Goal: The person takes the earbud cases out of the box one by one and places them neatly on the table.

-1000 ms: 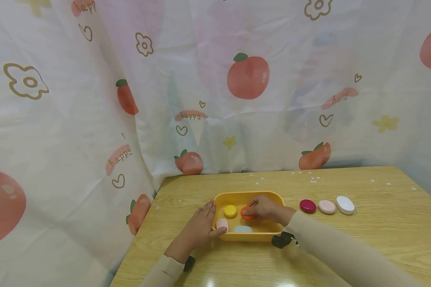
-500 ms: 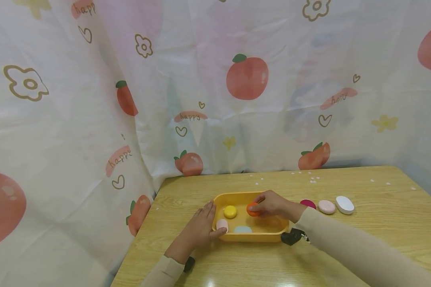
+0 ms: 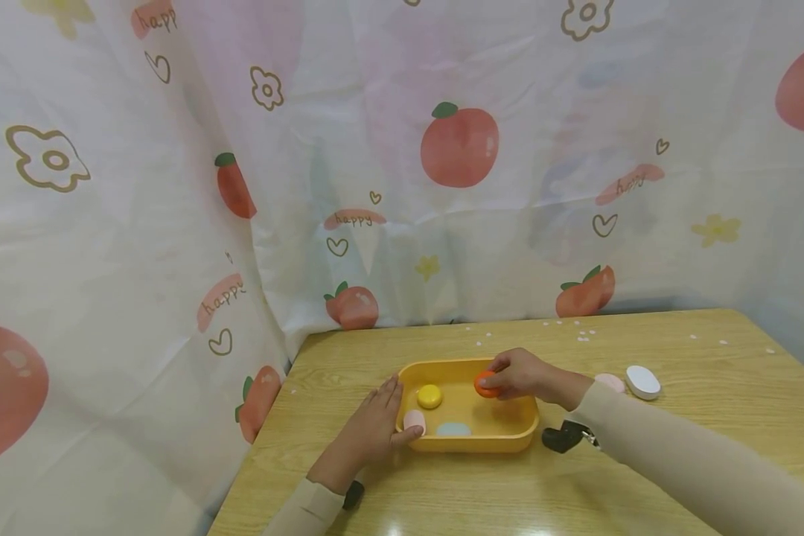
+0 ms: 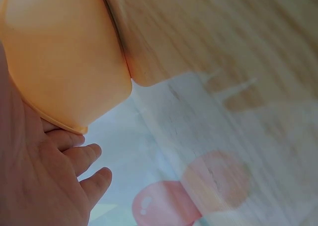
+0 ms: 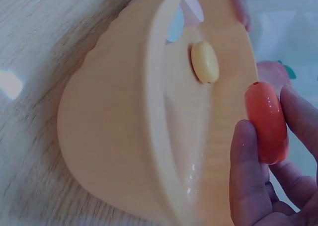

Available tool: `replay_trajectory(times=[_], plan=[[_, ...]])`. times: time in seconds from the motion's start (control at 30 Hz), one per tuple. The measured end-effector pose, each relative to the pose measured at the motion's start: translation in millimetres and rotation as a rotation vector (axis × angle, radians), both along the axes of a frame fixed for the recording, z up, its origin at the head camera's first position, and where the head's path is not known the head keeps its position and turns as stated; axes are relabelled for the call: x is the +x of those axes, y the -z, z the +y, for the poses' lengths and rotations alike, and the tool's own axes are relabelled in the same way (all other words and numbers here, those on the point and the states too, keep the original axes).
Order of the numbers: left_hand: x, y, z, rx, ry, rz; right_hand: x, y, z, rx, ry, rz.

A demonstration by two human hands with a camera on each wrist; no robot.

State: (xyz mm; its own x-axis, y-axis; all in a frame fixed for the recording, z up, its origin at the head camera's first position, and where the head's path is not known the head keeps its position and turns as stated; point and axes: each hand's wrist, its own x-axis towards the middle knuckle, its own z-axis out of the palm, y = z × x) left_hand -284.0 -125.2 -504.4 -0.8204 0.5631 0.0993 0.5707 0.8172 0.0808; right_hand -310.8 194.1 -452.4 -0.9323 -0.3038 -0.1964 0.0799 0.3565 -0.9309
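Observation:
A glossy orange round, thick disc (image 3: 485,385) is held by my right hand (image 3: 521,374), thumb and fingers pinching it over the right part of a yellow tray (image 3: 472,445). In the right wrist view, the orange disc (image 5: 267,122) shows a small hole at its edge. My left hand (image 3: 374,423) rests at the tray's left end, fingers straight along the side and thumb by the front rim. Inside the tray lie a yellow round disc (image 3: 429,396), a pale pink piece (image 3: 414,421) and a light blue oval piece (image 3: 453,429).
Right of the tray on the wooden table (image 3: 697,417), a pale pink oval piece (image 3: 609,382) lies partly behind the right forearm. Beside it is a white oval piece (image 3: 643,381). A fruit-printed curtain (image 3: 469,246) hangs behind and left of the table.
My right hand has lifted the orange disc and moved it right and back. The dark red piece on the table is now hidden behind that arm. The left hand has stayed put.

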Motion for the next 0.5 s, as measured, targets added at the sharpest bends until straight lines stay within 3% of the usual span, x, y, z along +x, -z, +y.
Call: replay_trajectory(times=[0.5], plan=[[0.6, 0.8, 0.3, 0.005, 0.007, 0.006, 2.1, -9.7, 23.3, 0.015, -0.007, 0.015]])
